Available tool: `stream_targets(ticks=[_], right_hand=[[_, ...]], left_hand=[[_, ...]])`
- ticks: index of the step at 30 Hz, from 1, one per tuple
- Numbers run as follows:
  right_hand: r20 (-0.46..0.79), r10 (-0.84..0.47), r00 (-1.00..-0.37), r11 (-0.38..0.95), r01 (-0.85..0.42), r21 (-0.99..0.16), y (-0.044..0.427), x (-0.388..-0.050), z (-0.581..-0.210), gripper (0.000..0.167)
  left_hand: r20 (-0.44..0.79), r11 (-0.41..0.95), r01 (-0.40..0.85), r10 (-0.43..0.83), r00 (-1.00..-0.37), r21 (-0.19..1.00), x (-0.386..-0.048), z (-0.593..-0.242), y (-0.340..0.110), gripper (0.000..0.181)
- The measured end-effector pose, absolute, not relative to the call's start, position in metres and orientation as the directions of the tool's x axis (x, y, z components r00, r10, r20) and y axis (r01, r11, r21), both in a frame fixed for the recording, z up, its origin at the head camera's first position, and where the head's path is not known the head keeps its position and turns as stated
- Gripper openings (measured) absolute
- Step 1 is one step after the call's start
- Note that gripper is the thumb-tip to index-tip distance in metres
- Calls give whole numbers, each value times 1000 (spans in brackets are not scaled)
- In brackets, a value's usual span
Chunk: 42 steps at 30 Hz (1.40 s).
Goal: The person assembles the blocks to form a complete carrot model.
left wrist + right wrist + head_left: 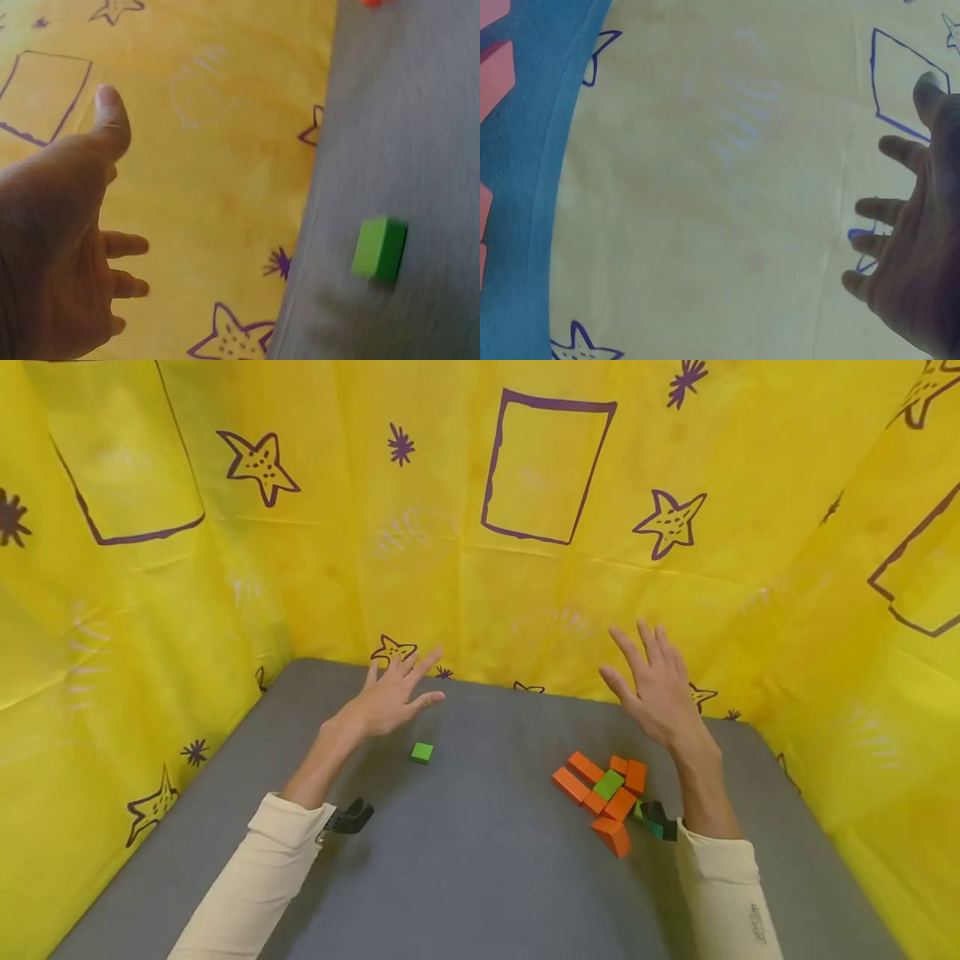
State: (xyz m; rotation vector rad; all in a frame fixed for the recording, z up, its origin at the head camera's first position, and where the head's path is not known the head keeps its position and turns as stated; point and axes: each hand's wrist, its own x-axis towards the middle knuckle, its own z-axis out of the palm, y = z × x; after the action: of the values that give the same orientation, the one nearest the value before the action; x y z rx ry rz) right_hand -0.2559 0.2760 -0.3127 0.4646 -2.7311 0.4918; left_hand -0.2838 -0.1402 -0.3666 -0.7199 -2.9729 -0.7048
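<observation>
Fingers apart, your left hand (386,702) and right hand (660,693) hover above a grey surface (465,877). Seen from your head, a lone green block (422,752) lies near your left hand, at its five o'clock — orange blocks (620,804) cluster around a second green block (608,784) at your right hand's seven o'clock.

Passage between lone green block (422,752), orange blocks (618,804); cloth wall (465,593) behind.

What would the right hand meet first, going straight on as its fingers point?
The right hand would probably meet the yellow starfish-print fabric first, though the gap between them is unclear.
</observation>
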Motion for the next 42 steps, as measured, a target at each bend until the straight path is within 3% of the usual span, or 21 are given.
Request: stream_targets(ticks=[7,17,29,36,42], right_hand=[[349,-289,-892,882,-389,-266,286,-244,-322,62],[214,-374,-903,886,-415,-205,288,-237,-343,50],[-183,-375,-909,916,-333,-224,294,-211,-374,21],[-298,-385,-874,906,-296,-302,293,-200,-396,18],[-262,-395,-881,907,-328,-264,296,-199,-402,23]], left_hand=[[75,745,461,489,-869,482,-266,-372,-98,77],[32,714,564,608,-793,415,-254,-392,-27,65],[-53,565,791,820,-569,235,-243,-433,51,46],[-60,609,791,793,-607,54,-241,-439,59,39],[-145,640,766,765,-628,58,-246,-437,57,61]])
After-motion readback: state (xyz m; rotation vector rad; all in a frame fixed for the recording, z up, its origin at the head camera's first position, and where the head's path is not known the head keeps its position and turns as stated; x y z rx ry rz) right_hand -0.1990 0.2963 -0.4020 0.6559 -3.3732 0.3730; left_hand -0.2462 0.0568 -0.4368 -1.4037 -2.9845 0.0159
